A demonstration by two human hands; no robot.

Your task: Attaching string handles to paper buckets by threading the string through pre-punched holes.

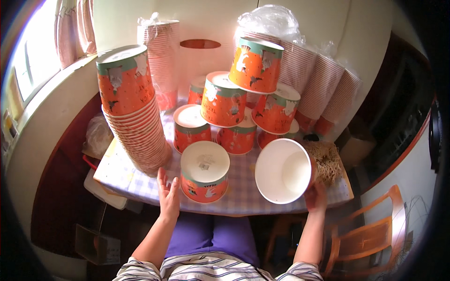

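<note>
My right hand grips an orange paper tub from its right side, with the white inside tilted toward me. My left hand, fingers apart and holding nothing, is beside an upside-down orange tub with a green band at the table's front. Just beyond that hand leans a tall nested stack of tubs, upside down. Behind the front tub, several upside-down tubs form a pyramid, with a single tub on top and two tubs, a left one and a right one, below it.
Plastic-wrapped tub stacks stand at the back right, and another wrapped stack at the back left. A tan stringy bundle lies on the checked tablecloth at the right. A wooden chair is at the lower right.
</note>
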